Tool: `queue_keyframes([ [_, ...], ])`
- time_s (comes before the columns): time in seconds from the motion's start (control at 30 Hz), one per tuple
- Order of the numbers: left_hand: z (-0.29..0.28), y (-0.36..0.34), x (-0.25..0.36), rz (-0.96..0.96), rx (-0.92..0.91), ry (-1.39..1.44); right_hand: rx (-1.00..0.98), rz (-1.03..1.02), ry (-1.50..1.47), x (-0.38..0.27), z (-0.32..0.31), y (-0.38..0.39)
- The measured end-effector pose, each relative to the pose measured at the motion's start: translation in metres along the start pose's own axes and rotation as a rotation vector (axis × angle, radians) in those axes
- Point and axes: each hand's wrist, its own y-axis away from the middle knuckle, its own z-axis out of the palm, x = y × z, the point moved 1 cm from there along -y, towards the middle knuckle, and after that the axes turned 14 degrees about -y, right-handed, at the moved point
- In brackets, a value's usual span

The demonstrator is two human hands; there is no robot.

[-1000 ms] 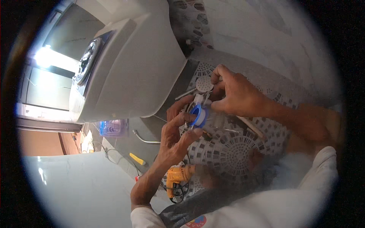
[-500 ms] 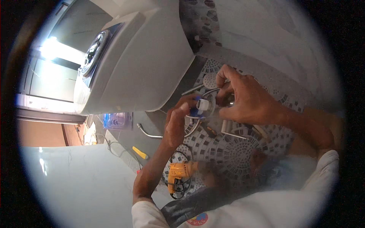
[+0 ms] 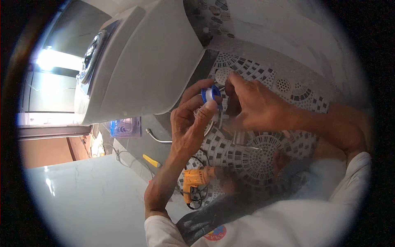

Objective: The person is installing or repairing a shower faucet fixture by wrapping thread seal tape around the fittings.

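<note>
Left hand (image 3: 190,121) pinches a blue spool of white tape (image 3: 210,95); right hand (image 3: 260,103) curls, its hold undeterminable; work appears under way, spool unspent, completion unconfirmed.

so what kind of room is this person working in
Most likely a bathroom: there's what looks like a round floor drain, a white perforated shower head and a mosaic-tiled floor. The orange drill suggests work underway.

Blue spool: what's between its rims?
White wound material, likely tape, shows between the rims of the blue spool, held in the left hand. That hand hides part of the spool, and the core under the winding can't be seen.
</note>
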Motion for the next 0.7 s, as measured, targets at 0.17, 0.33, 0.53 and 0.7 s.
queue_keyframes([
  [0.17,-0.002,0.005,0.006,0.05,-0.078,-0.037,0.06,0.0,0.036,0.0,-0.009,-0.003],
  [0.33,-0.008,0.013,-0.006,0.053,-0.139,0.004,0.153,0.115,-0.001,-0.012,-0.025,0.001],
  [0.53,-0.014,0.017,-0.001,-0.252,-0.174,0.012,0.156,0.05,-0.052,-0.016,-0.032,0.0],
  [0.7,-0.022,0.013,-0.02,-0.091,-0.182,-0.114,0.115,0.049,-0.095,-0.025,-0.028,0.004],
])
